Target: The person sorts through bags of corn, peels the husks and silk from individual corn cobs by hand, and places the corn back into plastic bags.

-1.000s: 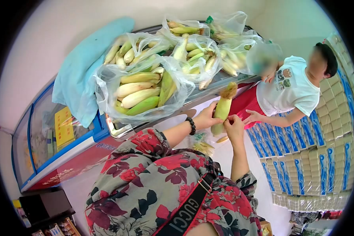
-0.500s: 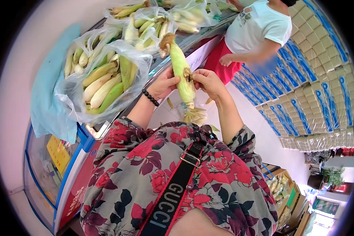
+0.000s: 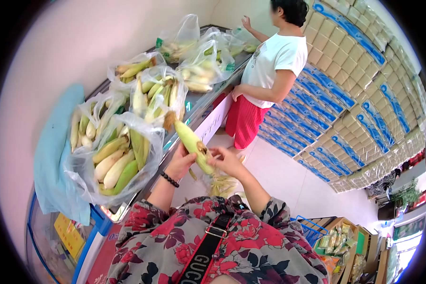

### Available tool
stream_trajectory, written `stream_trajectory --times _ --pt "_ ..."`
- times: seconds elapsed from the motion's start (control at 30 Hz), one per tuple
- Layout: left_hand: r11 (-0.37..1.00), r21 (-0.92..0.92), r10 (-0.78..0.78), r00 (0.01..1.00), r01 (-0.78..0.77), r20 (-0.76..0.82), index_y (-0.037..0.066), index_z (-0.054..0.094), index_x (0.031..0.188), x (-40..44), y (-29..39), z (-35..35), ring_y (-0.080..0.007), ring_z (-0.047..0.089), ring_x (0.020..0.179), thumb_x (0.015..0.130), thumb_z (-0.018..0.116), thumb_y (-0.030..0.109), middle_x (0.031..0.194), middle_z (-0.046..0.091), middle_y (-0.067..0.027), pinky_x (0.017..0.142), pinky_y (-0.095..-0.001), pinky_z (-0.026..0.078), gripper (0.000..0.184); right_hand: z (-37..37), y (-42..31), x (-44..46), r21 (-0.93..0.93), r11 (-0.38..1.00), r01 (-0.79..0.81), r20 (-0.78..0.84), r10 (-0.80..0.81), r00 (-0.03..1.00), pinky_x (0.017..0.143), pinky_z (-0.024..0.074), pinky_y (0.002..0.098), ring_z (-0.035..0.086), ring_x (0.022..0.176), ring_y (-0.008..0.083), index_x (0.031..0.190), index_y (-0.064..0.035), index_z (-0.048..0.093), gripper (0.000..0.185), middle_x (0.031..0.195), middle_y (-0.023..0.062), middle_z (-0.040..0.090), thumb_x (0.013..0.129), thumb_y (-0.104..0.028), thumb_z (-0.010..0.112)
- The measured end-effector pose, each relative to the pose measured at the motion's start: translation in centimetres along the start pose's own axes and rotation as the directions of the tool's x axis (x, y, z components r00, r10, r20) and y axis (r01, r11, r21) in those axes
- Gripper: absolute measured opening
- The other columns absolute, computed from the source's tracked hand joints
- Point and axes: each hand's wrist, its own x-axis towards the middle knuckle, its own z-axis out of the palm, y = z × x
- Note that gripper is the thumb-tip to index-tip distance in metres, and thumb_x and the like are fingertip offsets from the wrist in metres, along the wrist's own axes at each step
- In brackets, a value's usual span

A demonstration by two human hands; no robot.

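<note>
An ear of corn (image 3: 188,138) in pale green husk is held in front of my body, its brown silk end pointing up and left. A brown damaged patch shows on its side. My left hand (image 3: 181,162), with a dark bead bracelet at the wrist, is closed around the lower left side of the ear. My right hand (image 3: 226,162) grips the right side near the brown patch with thumb and fingers. To the left, an open plastic bag (image 3: 151,182) of husked-looking and green corn ears (image 3: 120,170) lies on the freezer top.
More bags of corn (image 3: 158,92) line the freezer (image 3: 92,236) toward the back. A light blue cloth (image 3: 57,156) drapes over its left end. Another person (image 3: 274,71) in a white shirt stands beyond. Wrapped packages (image 3: 326,113) are stacked at right; husks (image 3: 222,184) lie below my hands.
The view has tilted up, showing more of the freezer and the other person, who now stands upright with one arm raised. My hands still hold the corn, which leans further left.
</note>
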Motion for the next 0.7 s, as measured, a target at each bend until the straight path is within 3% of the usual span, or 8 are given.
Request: stream_trajectory --times 0.07,0.23,0.3,0.4,0.57,0.7 --pt "1.000 0.022 0.013 1.000 -0.013 -0.007 0.011 0.025 0.137 -0.1 -0.1 0.3 -0.0202 0.044 0.118 0.078 0.067 0.007 0.127 0.044 -0.0051 0.098 -0.0369 0.038 0.073 0.0 0.5 -0.4 -0.011 1.000 -0.011 0.120 0.012 0.993 0.073 0.0474 0.0270 0.058 0.080 0.0147 0.110 0.0032 0.055 0.050 0.091 0.0100 0.062 0.077 -0.031 0.070" --pt "0.998 0.063 -0.027 1.000 0.028 -0.015 0.009 0.027 0.137 -0.2 0.2 1.1 -0.0196 0.042 0.119 0.080 0.064 0.005 0.127 0.044 -0.0061 0.100 -0.0354 0.035 0.068 0.1 2.5 -0.7 0.017 0.999 -0.036 0.095 0.034 0.995 0.074 0.0472 0.0278 0.058 0.084 0.0149 0.113 0.0033 0.055 0.053 0.095 0.0104 0.062 0.077 -0.033 0.070" --pt "0.998 0.047 -0.048 0.997 0.051 -0.065 0.008 0.032 0.134 0.0 0.5 1.0 -0.0196 0.045 0.116 0.085 0.059 0.008 0.126 0.046 -0.0063 0.098 -0.0367 0.038 0.056 -0.1 2.5 -1.0 0.051 0.996 -0.074 0.091 0.070 0.993 0.074 0.0472 0.0279 0.057 0.085 0.0146 0.114 0.0028 0.054 0.054 0.097 0.0097 0.061 0.077 -0.033 0.069" --pt "0.999 0.001 -0.040 0.992 0.041 -0.117 0.009 0.036 0.130 0.3 0.5 0.9 -0.0198 0.048 0.113 0.089 0.055 0.011 0.123 0.048 -0.0062 0.095 -0.0379 0.040 0.046 0.2 2.7 -1.4 0.217 0.970 -0.111 0.088 0.094 0.992 0.072 0.0473 0.0270 0.057 0.085 0.0140 0.119 0.0021 0.051 0.057 0.098 0.0079 0.060 0.078 -0.033 0.069" --pt "0.993 -0.099 0.048 0.991 -0.060 -0.124 0.010 0.039 0.125 0.2 -0.4 1.0 -0.0202 0.051 0.109 0.090 0.053 0.014 0.121 0.050 -0.0063 0.092 -0.0380 0.043 0.037 0.4 0.5 -2.8 0.372 0.901 -0.223 0.224 0.146 0.964 0.064 0.0472 0.0246 0.059 0.080 0.0134 0.115 -0.0007 0.048 0.052 0.094 0.0059 0.057 0.080 -0.032 0.068" --pt "1.000 0.000 0.027 0.991 -0.028 -0.131 0.010 0.038 0.127 0.1 0.1 1.3 -0.0202 0.052 0.109 0.090 0.055 0.016 0.121 0.050 -0.0066 0.092 -0.0373 0.043 0.041 0.5 0.7 -2.7 0.506 0.830 -0.234 0.203 0.149 0.968 0.056 0.0462 0.0232 0.060 0.071 0.0137 0.113 -0.0025 0.047 0.050 0.091 0.0049 0.055 0.079 -0.032 0.069"
